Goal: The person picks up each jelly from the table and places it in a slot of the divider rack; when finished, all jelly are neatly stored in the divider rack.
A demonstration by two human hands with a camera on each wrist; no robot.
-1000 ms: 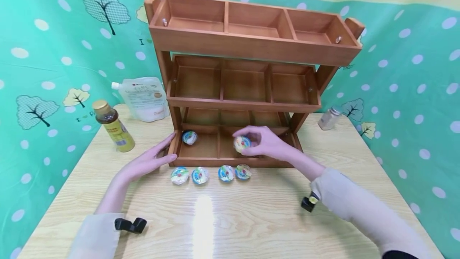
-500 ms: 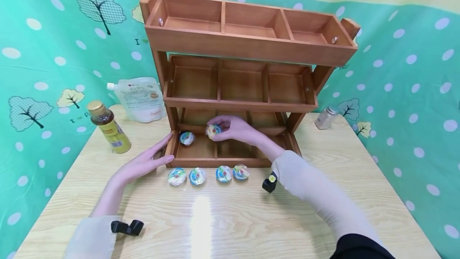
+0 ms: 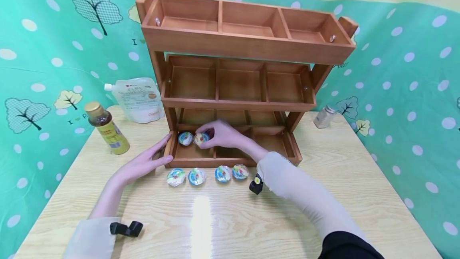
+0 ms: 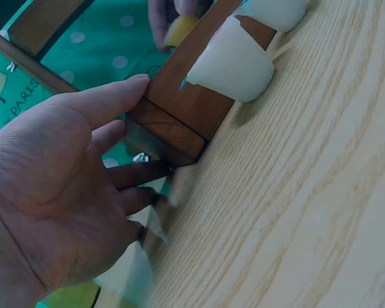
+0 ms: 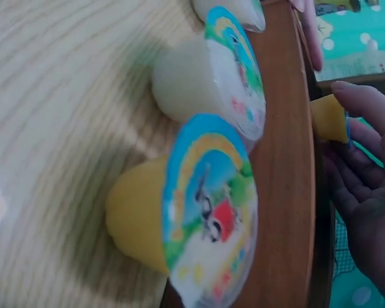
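Observation:
My right hand (image 3: pixel 226 135) pinches a yellow jelly cup (image 3: pixel 201 139) between thumb and fingers, inside the lower left compartment of a brown wooden rack (image 3: pixel 248 45). Just left of it in that compartment sits another jelly cup (image 3: pixel 185 138). The right wrist view shows the held cup's yellow side (image 5: pixel 329 119). With straight fingers, my left hand (image 3: pixel 143 163) rests against the left end of the bottom tray, its thumb at the front corner; the left wrist view shows its palm (image 4: pixel 58 186). Several jelly cups (image 3: pixel 197 176) stand in a row before the tray.
Left of the rack are a standing spout pouch (image 3: pixel 139 101) and a yellow-labelled bottle (image 3: pixel 108 129). A small capped shaker jar (image 3: pixel 324 116) stands to the right. A green patterned cloth (image 3: pixel 395 91) hangs behind the wooden table (image 3: pixel 161 219).
My right hand has carried the yellow jelly cup leftward from the middle compartment into the left one, beside the cup there. My left hand stays against the tray. The view has shifted slightly.

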